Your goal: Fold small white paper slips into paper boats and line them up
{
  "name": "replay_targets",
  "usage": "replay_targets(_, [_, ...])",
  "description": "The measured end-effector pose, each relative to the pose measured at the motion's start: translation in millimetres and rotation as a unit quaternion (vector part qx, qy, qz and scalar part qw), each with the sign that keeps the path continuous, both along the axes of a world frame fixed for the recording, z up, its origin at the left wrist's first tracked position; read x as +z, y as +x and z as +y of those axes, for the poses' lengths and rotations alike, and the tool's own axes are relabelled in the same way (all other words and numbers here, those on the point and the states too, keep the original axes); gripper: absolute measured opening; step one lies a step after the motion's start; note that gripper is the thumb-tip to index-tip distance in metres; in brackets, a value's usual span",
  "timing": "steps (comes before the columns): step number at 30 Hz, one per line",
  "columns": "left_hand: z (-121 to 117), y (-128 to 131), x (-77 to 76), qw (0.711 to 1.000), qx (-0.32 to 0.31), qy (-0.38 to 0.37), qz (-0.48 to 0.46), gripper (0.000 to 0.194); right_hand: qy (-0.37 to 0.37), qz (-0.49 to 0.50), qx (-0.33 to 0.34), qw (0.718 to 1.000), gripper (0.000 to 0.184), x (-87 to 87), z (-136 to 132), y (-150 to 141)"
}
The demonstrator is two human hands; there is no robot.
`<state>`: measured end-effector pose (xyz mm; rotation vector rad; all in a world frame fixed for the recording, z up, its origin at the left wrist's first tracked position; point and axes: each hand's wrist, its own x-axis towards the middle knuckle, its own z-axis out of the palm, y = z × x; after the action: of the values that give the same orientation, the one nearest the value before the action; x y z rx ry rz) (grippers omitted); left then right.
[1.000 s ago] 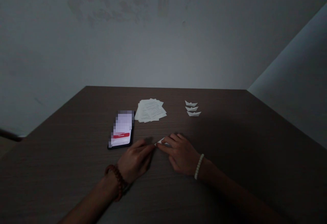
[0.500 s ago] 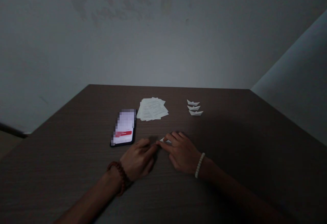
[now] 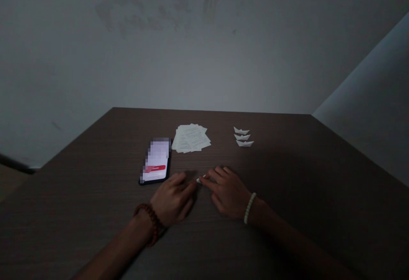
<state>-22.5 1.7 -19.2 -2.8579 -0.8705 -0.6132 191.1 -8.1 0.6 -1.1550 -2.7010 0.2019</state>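
Room: a pale, stained wall (image 3: 204, 67), dimly lit, behind a dark wood-grain desk (image 3: 96, 212). Finished items: three small white paper boats (image 3: 244, 143), set in a close row toward the far right. Item in hand: one small folded piece of paper (image 3: 199, 180), low at the desk's middle, mostly covered by fingers; its folds could not be read, and it appeared not yet to have a boat's shape. Left hand (image 3: 172, 199), with brown beads (image 3: 155, 222) at the wrist: fingers bent, fingertips at the paper's left end; whether they pinched or merely pressed could not be told. Right hand (image 3: 228, 192), with a white bracelet (image 3: 249, 208): fingers loosely bent and a little apart, index finger laid on the paper; any pinch was hidden. Unused stock: a loose stack of printed sheets (image 3: 191, 138), flat, beyond the hands, seemingly unfolded. Also present: a lit phone (image 3: 156, 160), just beside the stack.
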Motion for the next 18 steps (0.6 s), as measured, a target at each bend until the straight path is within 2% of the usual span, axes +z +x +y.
replay_targets(6, [3.8,1.8,4.0,0.999,0.014,-0.01,0.036,0.029,0.01,0.017,0.02,1.0,0.03,3.3,4.2,6.3])
replay_targets(13, [5.7,2.5,0.3,0.998,0.041,-0.049,-0.003,0.035,0.022,0.014,0.071,0.997,0.031,3.0,7.8,9.3])
replay_targets(18, [5.3,2.7,-3.3,0.998,0.032,-0.025,-0.05,0.023,0.034,-0.008,0.077,0.996,0.032,0.9,7.3,8.5])
